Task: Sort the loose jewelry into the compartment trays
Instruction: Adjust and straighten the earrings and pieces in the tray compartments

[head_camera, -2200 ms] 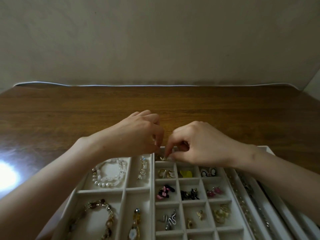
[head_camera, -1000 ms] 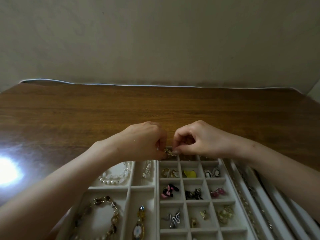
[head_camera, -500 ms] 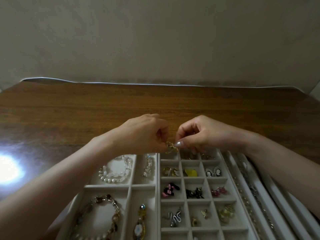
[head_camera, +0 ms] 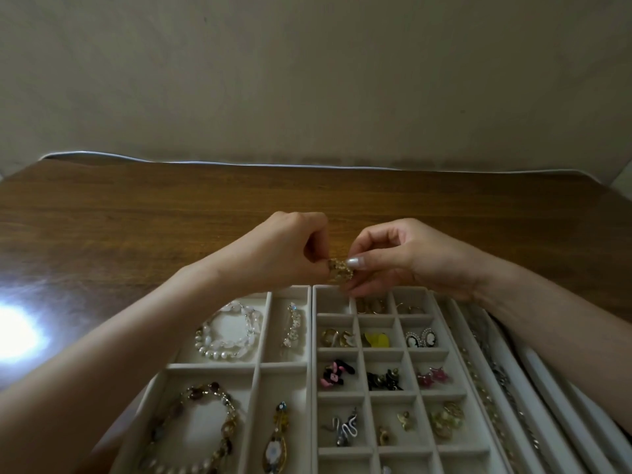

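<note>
Both your hands, left hand [head_camera: 284, 254] and right hand [head_camera: 407, 258], pinch one small gold piece [head_camera: 340, 269] above the grid tray [head_camera: 313, 336] at 12 o'clock. Loosen either pinch and it could drop onto the counter [head_camera: 171, 217].

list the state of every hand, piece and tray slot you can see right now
left hand: pinching the gold piece
right hand: pinching the same piece
gold piece: held above the tray's far edge, in no slot
grid tray: most slots filled, far-left slot bare
pearl bracelet: lying in its slot
yellow piece: lying in its slot
</note>
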Demonstrator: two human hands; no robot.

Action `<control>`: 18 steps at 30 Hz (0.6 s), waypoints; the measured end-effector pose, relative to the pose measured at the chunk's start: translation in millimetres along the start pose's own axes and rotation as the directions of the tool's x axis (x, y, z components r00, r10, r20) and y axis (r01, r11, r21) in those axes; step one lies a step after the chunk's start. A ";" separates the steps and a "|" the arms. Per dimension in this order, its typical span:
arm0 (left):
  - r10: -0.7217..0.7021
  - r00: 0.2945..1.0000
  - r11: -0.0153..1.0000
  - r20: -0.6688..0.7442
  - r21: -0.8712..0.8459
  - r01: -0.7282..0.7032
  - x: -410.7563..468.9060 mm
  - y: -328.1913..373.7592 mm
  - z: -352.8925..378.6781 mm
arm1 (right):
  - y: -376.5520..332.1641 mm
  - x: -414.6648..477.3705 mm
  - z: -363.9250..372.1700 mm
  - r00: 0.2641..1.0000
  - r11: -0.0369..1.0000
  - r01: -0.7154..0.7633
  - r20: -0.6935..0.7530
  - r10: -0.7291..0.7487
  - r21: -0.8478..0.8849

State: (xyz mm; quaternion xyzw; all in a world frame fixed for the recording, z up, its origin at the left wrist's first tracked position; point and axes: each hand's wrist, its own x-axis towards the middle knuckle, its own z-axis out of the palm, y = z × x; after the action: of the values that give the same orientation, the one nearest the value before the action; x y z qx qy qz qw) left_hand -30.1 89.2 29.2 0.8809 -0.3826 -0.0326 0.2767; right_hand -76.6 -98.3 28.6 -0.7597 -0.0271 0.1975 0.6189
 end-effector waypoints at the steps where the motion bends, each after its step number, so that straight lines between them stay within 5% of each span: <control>1: -0.013 1.000 1.000 0.003 -0.010 0.013 0.3 -0.1 0.3 | 0.6 0.0 1.2 1.000 1.000 0.007 -0.015 -0.007 -0.011; 10: -0.053 0.993 0.998 0.105 -0.008 0.055 0.7 -4.4 1.4 | 0.4 -0.2 16.3 0.977 0.933 0.086 -0.151 -0.147 -0.350; 18: -0.073 0.979 0.997 0.188 0.000 0.075 -1.0 -2.5 3.4 | 3.0 3.4 20.2 0.968 0.783 0.008 -0.193 -0.163 -0.622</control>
State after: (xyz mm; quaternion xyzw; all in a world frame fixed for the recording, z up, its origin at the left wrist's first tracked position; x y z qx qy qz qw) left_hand -30.1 89.7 25.0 0.8866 -0.3738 -0.1270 0.2410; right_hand -80.8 -79.3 21.6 -0.9358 -0.0510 0.0578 0.3439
